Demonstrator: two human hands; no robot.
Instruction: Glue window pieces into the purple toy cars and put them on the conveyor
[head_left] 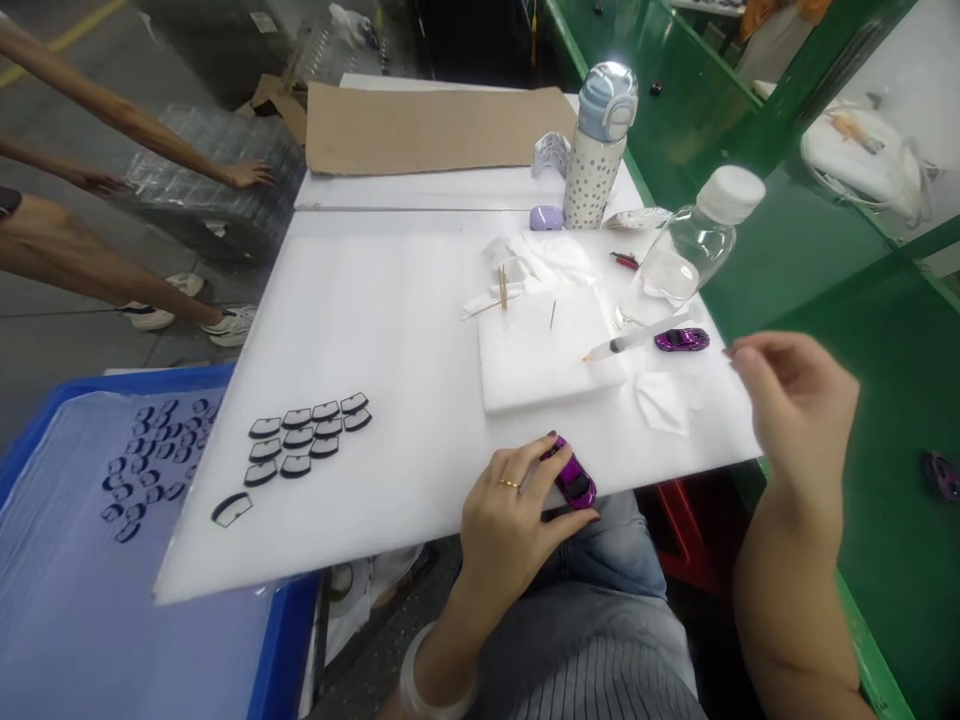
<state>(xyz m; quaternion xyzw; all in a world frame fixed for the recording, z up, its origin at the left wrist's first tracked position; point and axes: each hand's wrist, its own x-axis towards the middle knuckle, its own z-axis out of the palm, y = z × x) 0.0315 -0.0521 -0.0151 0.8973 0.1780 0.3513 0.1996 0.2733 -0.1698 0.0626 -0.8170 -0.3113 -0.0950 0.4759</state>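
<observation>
My left hand [517,510] grips a shiny purple toy car [576,480] at the near edge of the white foam sheet [375,320]. My right hand [799,400] hovers past the sheet's right edge, fingers loosely curled and apart, holding nothing. A second purple toy car [681,340] lies just left of it, beside a syringe-like applicator [634,343] resting on a small white foam block [544,355]. Several black-rimmed clear window pieces [307,440] lie in rows on the sheet to the left.
A clear bottle [686,255], a dotted flask [596,150], tissues [540,262] and cardboard [435,125] stand at the back. A blue tray [289,630] with more window pieces sits at left. Another person's arms [127,120] reach in at far left. Green conveyor [862,330] at right.
</observation>
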